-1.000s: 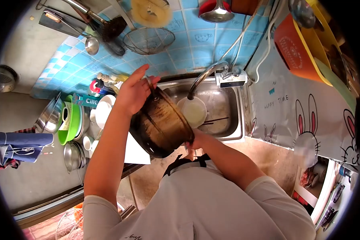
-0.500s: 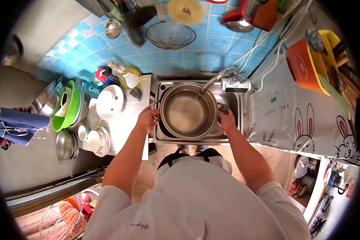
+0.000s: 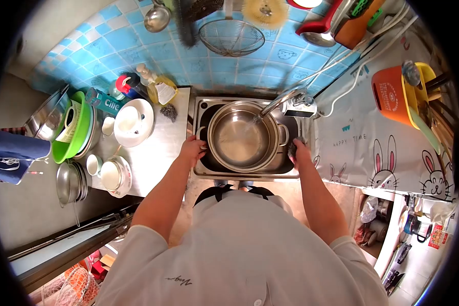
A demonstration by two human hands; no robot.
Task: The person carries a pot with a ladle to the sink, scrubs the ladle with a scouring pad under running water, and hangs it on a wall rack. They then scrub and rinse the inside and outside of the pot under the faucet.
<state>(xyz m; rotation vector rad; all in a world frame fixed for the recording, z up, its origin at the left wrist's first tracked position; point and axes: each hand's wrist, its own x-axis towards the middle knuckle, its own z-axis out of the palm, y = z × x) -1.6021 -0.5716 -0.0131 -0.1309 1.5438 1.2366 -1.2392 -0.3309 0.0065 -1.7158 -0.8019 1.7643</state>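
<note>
A wide metal pot [image 3: 241, 138] sits upright in the sink [image 3: 250, 176], with the faucet [image 3: 280, 101] over its right rim and water running in. At the pot's left handle, my left hand [image 3: 192, 150] has its fingers curled in. My right hand [image 3: 301, 153], closed round a dark steel wool scourer [image 3: 292, 148], is just right of the pot, apart from its right handle. A second scourer [image 3: 169, 112] lies on the counter left of the sink.
Plates and bowls [image 3: 133, 122], a green basin [image 3: 76, 127] and an oil bottle [image 3: 163, 90] stand at the left. A strainer [image 3: 231, 38] and ladles hang on the tiled wall. An orange utensil holder [image 3: 391, 96] is at the right.
The pot was first tilted on its side between my hands, showing its browned outside, and now stands upright in the sink. My right hand has moved off its right handle.
</note>
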